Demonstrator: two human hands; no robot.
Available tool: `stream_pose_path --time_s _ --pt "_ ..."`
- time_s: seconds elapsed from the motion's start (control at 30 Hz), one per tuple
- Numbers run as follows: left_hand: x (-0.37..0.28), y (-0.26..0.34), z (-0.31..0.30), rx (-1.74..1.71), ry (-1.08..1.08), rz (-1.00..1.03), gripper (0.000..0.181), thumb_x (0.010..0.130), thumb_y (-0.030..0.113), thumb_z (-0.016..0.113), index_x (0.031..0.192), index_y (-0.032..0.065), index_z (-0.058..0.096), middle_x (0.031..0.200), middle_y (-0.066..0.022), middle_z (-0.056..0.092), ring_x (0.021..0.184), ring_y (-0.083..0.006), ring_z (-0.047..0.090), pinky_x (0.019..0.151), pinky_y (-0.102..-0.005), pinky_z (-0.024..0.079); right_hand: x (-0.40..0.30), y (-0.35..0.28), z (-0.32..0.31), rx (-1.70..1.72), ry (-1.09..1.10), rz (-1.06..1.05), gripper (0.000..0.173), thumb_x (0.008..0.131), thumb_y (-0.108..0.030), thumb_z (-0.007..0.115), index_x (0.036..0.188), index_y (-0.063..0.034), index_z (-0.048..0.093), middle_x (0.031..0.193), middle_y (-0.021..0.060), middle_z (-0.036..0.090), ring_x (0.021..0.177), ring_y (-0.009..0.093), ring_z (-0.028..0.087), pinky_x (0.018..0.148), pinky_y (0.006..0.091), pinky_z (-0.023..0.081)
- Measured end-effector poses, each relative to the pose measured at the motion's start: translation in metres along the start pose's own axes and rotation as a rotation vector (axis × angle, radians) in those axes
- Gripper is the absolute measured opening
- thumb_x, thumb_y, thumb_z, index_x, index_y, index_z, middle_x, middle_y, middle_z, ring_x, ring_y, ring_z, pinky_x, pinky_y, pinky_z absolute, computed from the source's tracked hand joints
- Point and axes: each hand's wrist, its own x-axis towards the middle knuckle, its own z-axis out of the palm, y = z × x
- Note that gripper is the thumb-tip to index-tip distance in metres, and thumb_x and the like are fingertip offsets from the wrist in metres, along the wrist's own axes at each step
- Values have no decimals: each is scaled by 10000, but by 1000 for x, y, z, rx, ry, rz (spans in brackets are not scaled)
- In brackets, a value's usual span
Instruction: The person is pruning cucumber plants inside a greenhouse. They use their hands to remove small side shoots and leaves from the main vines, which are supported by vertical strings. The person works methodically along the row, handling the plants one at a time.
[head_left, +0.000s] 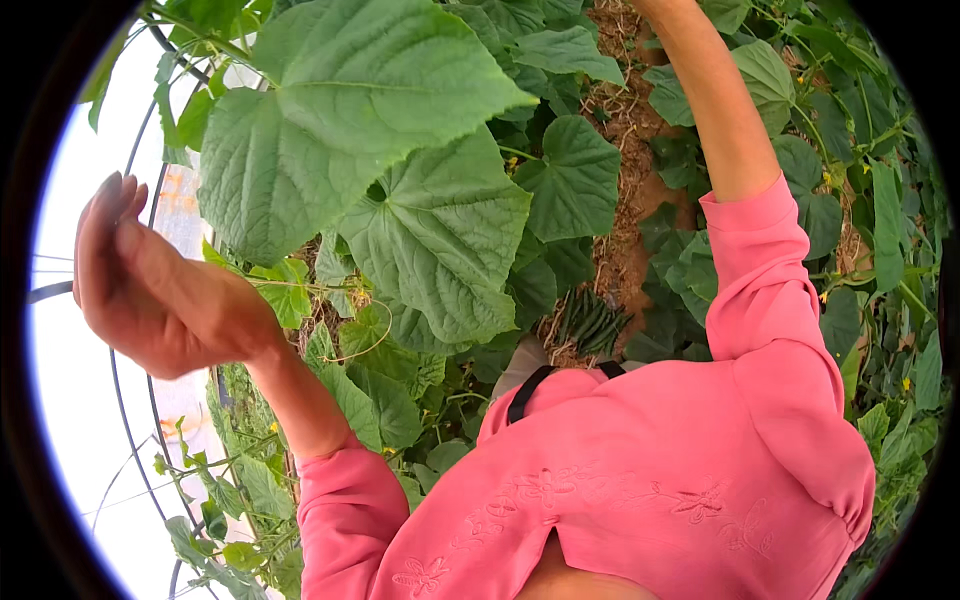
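My left hand (169, 281) is raised at the left, its fingers curled together and the thumb close against them. No object shows in it, though the palm side is partly hidden. Large cucumber leaves (360, 97) spread just right of this hand, overlapping more leaves (442, 232) below. My right arm reaches up past the top edge, so my right hand is out of view. Slender dark green cucumbers (592, 322) lie in a pile on the ground just ahead of my body.
A strip of bare soil and dry straw (626, 172) runs between dense rows of vines. Curved greenhouse hoops (124, 405) and pale sheeting (180, 195) stand at the left. Yellow flowers dot the foliage (885, 217) on the right. A thin curly tendril (390, 322) hangs near my left forearm.
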Motion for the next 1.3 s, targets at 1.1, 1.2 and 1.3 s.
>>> stream_pose_path --time_s 1.1,1.2,1.3 --pt "-384 44 115 135 -1800 -826 484 959 464 430 1284 110 484 1003 -206 646 965 -401 610 786 -562 464 -498 78 -62 36 229 1245 202 890 -71 511 1021 36 621 821 68 649 689 124 605 644 271 484" --pt "-377 38 108 170 -1849 -860 508 957 454 434 1354 137 426 1071 -199 623 989 -394 605 807 -563 465 -418 76 -40 150 123 1150 196 912 -71 527 1057 7 633 874 57 648 713 107 608 645 255 483" --pt "-384 29 111 75 -1839 -879 528 958 445 435 1390 147 386 1106 -196 606 1005 -393 598 830 -552 465 -310 68 -13 148 61 849 188 933 -40 508 1071 11 625 957 76 627 728 103 614 652 245 487"
